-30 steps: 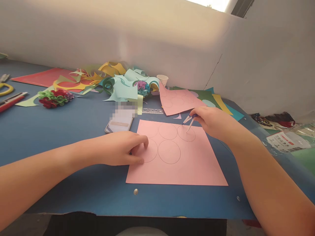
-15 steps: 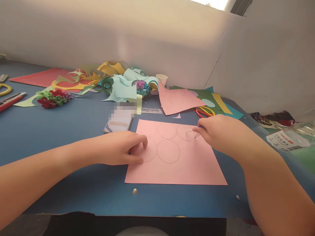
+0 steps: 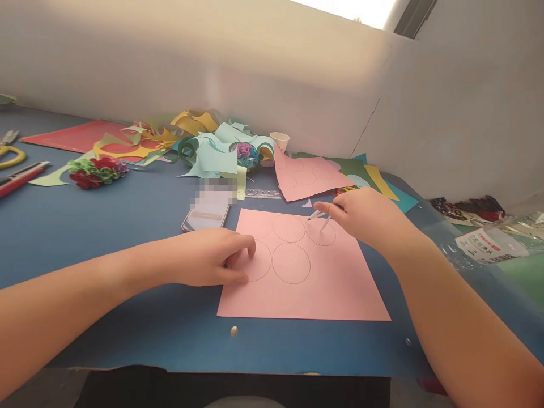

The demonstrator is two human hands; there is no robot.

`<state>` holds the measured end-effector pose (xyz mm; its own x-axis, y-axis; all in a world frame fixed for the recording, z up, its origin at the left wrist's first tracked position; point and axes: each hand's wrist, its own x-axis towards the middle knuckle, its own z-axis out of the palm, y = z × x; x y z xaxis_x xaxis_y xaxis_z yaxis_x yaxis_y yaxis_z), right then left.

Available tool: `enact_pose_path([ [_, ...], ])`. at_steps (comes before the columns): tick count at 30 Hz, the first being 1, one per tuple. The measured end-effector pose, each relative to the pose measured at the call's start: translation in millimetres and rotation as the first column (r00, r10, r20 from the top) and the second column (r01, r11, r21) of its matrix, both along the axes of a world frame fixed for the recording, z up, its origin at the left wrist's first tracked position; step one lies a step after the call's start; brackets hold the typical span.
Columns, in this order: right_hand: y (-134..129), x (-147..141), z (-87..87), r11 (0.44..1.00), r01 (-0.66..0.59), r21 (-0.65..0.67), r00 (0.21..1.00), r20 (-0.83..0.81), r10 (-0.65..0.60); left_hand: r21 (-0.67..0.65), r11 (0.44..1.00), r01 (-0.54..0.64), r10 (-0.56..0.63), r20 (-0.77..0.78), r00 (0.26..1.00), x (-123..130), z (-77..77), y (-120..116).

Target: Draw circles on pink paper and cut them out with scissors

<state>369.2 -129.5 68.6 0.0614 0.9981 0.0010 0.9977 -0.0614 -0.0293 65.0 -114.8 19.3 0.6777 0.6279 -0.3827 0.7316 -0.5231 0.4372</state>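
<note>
On the blue table lies a pink sheet of paper (image 3: 331,289) bearing several drawn circles in two rows. My right hand (image 3: 361,218) pinches a drawing compass (image 3: 326,223) over the sheet's upper right. One of its legs stands inside the rightmost circle, while the other, dark-tipped, touches near that circle's upper left. The compass top is hidden by my fingers. My left hand (image 3: 221,256) rests on the sheet's left side, thumb and bent fingers apart, with nothing held. It partly covers the left circles.
A phone (image 3: 206,212) lies left of the sheet. Behind are a clear ruler (image 3: 263,194), another pink sheet (image 3: 310,173), paper scraps (image 3: 215,156) and a paper cup (image 3: 280,140). At left are ruffled paper flowers (image 3: 97,173), a red cutter (image 3: 25,178) and yellow-handled scissors (image 3: 12,157).
My right hand has turned and shifted left, bringing the compass's drawing leg from the circle's right side round to its upper left. My left hand stays in place on the paper.
</note>
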Motion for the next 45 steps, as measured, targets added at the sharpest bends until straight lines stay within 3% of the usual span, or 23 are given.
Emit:
enact_pose_path([
  [5, -2, 7, -10.4, 0.995, 0.006, 0.098, 1.0, -0.027, -0.003, -0.002, 1.0, -0.017, 0.017, -0.011, 1.0, 0, -0.4, 1],
  [8, 0, 15, -21.7, 0.988, -0.013, 0.153, 0.987, -0.157, 0.038, -0.004, 1.0, -0.014, 0.014, -0.005, 1.0, 0, -1.5, 2],
  [13, 10, 32, -42.6, 0.973, -0.065, 0.222, 0.871, -0.464, 0.164, -0.01, 1.0, -0.014, 0.014, -0.011, 1.0, 0, -3.3, 4],
  [19, 16, 49, -46.9, 0.991, -0.007, 0.134, 0.722, -0.685, 0.098, -0.023, 0.999, -0.029, 0.029, -0.024, 0.999, 5, 0.2, 4],
  [25, 3, 56, -27.8, 0.976, 0.06, 0.211, 0.773, -0.629, 0.089, -0.033, 0.999, -0.043, 0.043, -0.012, 0.999, 3, -3.4, 5],
  [29, -6, 54, -21.3, 0.994, -0.105, 0.012, 0.771, -0.63, 0.089, -0.043, 0.998, -0.048, 0.048, -0.006, 0.999, 1, -8.1, 8],
  [31, -7, 52, -22.0, 0.979, -0.177, -0.105, 0.782, -0.618, 0.075, -0.046, 0.998, -0.045, 0.044, -0.009, 0.999, 0, -8.9, 9],
  [34, -3, 48, -25.1, 0.96, -0.217, -0.179, 0.798, -0.598, 0.069, -0.049, 0.998, -0.05, 0.049, -0.019, 0.999, -1, -8.7, 10],
  [45, 11, 60, -36.5, 0.935, -0.289, -0.208, 0.768, -0.633, 0.097, -0.026, 0.999, -0.03, 0.03, -0.021, 0.999, -1, -10.0, 10],
])
